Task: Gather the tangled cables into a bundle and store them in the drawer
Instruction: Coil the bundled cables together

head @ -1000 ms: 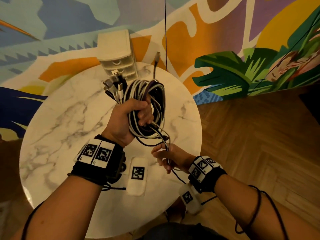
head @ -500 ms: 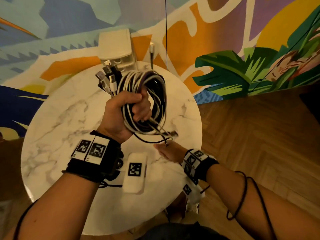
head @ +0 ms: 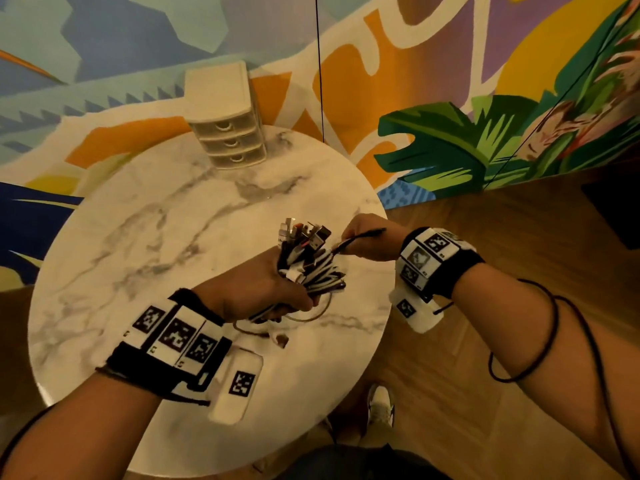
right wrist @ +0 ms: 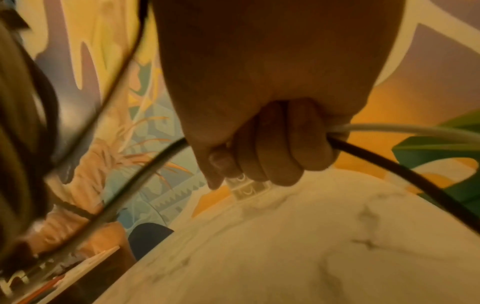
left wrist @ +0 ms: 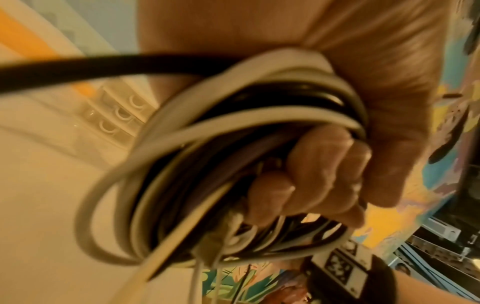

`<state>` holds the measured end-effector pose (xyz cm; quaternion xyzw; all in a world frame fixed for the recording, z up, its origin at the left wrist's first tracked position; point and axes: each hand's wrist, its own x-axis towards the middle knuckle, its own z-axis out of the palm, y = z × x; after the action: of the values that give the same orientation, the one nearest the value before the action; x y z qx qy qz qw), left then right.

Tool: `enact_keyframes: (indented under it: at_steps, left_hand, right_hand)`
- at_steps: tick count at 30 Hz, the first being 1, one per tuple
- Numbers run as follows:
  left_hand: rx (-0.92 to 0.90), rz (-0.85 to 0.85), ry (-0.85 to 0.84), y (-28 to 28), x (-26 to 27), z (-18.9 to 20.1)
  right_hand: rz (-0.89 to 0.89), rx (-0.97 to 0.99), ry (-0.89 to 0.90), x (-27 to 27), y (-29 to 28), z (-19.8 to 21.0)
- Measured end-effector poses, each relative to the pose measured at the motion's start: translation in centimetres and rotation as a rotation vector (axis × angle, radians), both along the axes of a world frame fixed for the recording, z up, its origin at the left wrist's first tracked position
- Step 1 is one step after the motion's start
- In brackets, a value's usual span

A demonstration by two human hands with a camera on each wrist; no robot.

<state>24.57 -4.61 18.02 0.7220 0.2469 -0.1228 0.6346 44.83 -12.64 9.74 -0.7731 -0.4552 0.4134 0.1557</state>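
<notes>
**Cables Held Tight in Two Hands**

The left hand (head: 256, 289) is wrapped around the bundle of cables (head: 311, 268), with fingers (left wrist: 324, 179) curled through the loops. The plug ends (head: 304, 235) stick up above this hand. Just to the right, the right hand (head: 372, 239) is closed around a black cable (right wrist: 389, 164) and a white cable (right wrist: 402, 129) that lead to the bundle. Both hands are above the round marble table (head: 138, 237). The little drawer unit (head: 225, 133) stands well beyond the hands, drawers closed.

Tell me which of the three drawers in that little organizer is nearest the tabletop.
The bottom drawer of the white drawer organizer. It sits directly above the marble table, with the other two shut drawers stacked above it.
</notes>
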Motion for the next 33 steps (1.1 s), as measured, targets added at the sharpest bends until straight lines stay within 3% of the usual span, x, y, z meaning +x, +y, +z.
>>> enact_keyframes:
  at_steps: [2,5,9,13,16,20,23,25,26,29,31,33]
  left_hand:
    - [0.023,0.058,-0.002,0.4,-0.1,-0.7]
    - [-0.126,0.17,-0.059,0.9,-0.6,-1.8]
    - [-0.365,0.282,-0.168,2.2,-1.6,-2.3]
    - [-0.495,0.268,-0.235,3.5,-2.0,-1.6]
    - [-0.476,0.248,-0.266,3.3,-1.4,-1.3]
    - [-0.422,0.253,-0.276,2.5,-0.5,-1.3]
    - [-0.414,0.257,-0.289,2.6,-0.2,-1.2]
    - [-0.395,0.271,-0.308,3.0,-0.1,-1.3]
    - [-0.39,0.281,-0.314,3.1,-0.1,-1.3]
    - [-0.385,0.307,-0.305,3.5,0.0,-1.7]
    - [-0.37,0.308,-0.302,3.6,0.0,-1.9]
    - [-0.357,0.302,-0.315,3.5,0.2,-1.9]
  right_hand:
    - [0.028,-0.006,0.025,0.4,-0.5,0.7]
    - [0.015,0.013,0.111,1.2,-1.2,1.2]
    - [-0.115,0.05,0.211,2.6,-3.4,-0.3]
    - [-0.351,-0.122,0.441,3.1,-6.0,-4.7]
    - [-0.223,-0.163,0.276,2.2,-6.0,-7.2]
    - [-0.299,-0.203,0.314,0.8,-5.1,-8.8]
    - [-0.098,-0.296,0.122,0.3,-4.7,-9.7]
    - [-0.069,-0.204,-0.031,0.1,-4.3,-9.3]
    - [-0.116,-0.101,-0.019,0.0,-3.9,-8.6]
    - [-0.171,0.197,0.347,-2.0,-2.4,-4.6]
    - [-0.129,0.276,0.586,-3.5,-2.1,-1.8]
    - [-0.038,0.282,0.691,-4.8,-2.0,0.1]
